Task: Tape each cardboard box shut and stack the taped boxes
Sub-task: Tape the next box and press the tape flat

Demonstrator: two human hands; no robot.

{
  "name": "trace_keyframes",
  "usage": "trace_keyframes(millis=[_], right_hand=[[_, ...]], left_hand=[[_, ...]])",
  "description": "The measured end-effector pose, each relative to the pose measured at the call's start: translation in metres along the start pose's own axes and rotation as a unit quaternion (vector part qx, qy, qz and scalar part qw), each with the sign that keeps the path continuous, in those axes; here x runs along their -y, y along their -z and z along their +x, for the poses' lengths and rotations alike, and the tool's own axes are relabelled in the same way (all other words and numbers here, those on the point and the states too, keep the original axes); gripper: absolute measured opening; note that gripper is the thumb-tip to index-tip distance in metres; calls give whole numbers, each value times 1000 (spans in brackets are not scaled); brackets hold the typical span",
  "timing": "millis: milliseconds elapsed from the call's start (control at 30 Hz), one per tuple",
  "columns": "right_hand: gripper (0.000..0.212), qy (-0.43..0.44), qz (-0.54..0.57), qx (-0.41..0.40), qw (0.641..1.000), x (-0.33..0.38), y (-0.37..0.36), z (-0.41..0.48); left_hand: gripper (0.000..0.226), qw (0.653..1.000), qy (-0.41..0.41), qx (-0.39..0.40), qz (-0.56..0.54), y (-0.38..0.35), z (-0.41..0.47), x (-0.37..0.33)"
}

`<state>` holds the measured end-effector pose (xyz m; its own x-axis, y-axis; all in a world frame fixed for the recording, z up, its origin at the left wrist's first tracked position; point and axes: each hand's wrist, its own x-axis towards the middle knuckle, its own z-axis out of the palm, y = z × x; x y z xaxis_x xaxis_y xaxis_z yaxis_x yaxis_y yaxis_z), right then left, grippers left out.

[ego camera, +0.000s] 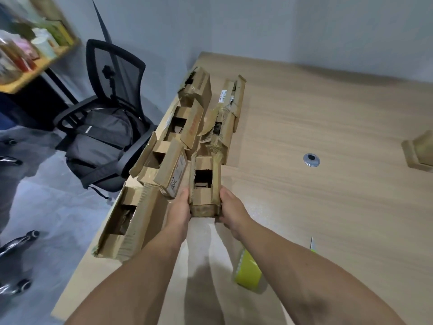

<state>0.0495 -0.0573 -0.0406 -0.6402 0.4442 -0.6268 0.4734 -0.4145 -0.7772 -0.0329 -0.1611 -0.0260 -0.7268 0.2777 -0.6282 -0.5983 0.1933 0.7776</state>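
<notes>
A small brown cardboard box [205, 187] with open flaps sits between both hands near the worktop's [328, 127] left edge. The left hand [179, 207] grasps its left side and the right hand [230, 205] its right. A yellow tape roll [248, 270] lies near the front edge.

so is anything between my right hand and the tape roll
Nothing visible does. The tape roll lies on the table, nearer the person than the right hand. That hand and the left hand both grip the small box.

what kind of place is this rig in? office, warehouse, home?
Probably a small office: wood-top desk with a cable grommet, a mesh office chair holding a backpack, a stocked shelf. The left hand and right hand grip a cardboard box.
</notes>
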Motion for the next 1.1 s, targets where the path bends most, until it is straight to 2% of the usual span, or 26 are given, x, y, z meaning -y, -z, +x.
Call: trace_keyframes(millis=[267, 533, 767, 1100], right_hand=[[35, 21, 23, -34, 999, 3, 38, -28], [39, 75, 24, -81, 994, -2, 142, -82], [42, 81, 10, -125, 989, -25, 252, -130], [43, 36, 12, -124, 992, -96, 336, -169]], left_hand=[[36, 997, -28, 34, 62, -34, -31, -1], [41, 987, -63, 84, 122, -124, -92, 17], [33, 981, -71, 126, 128, -211, -164, 67], [34, 973, -62, 152, 161, -272, -217, 143]])
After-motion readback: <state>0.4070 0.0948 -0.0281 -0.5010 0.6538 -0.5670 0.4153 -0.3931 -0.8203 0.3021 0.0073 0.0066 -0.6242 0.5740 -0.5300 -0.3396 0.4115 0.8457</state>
